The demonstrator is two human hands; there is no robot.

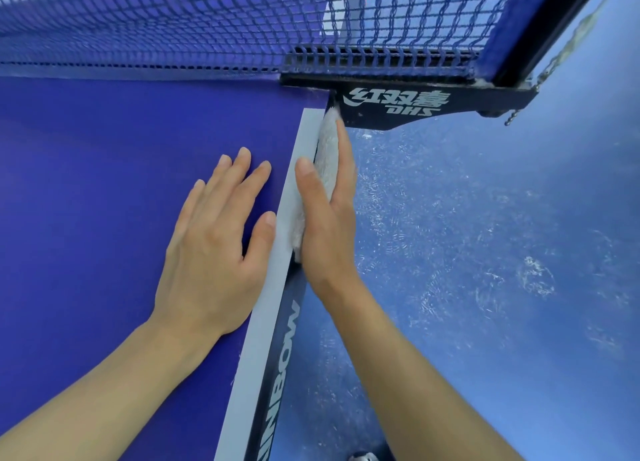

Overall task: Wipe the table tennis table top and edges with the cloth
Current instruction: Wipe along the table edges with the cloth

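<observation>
The blue table top (86,183) is filling the left half of the frame, and its white sideline (261,308) is running diagonally from the bottom centre up to the corner where the net (173,24) is crossing the top of the frame. Just outside that line the dark side edge (282,350), with pale lettering on it, is dropping away to a scuffed blue floor (485,253) that is taking up the whole right side, so the room beside the table is lying open there. At the upper end the edge is running into the black net clamp (398,106), printed with a DHS logo, which is jutting out past the table and closing off the run of the edge. The left hand (214,246) is resting flat on the table top with its fingers straight and slightly spread, holding nothing, its thumb tip just touching the sideline. The right hand (325,225) is pressing the white cloth (327,142) against the side edge, close below the clamp. Its fingers (346,163) are lying straight along the outer face of the cloth, while the thumb (306,180) is lying straight over the sideline, so the cloth is sitting between the fingers and the table's edge. The cloth's upper tip is reaching beyond the fingertips and touching the clamp's corner, and a fold of it is showing under the thumb's base.
</observation>
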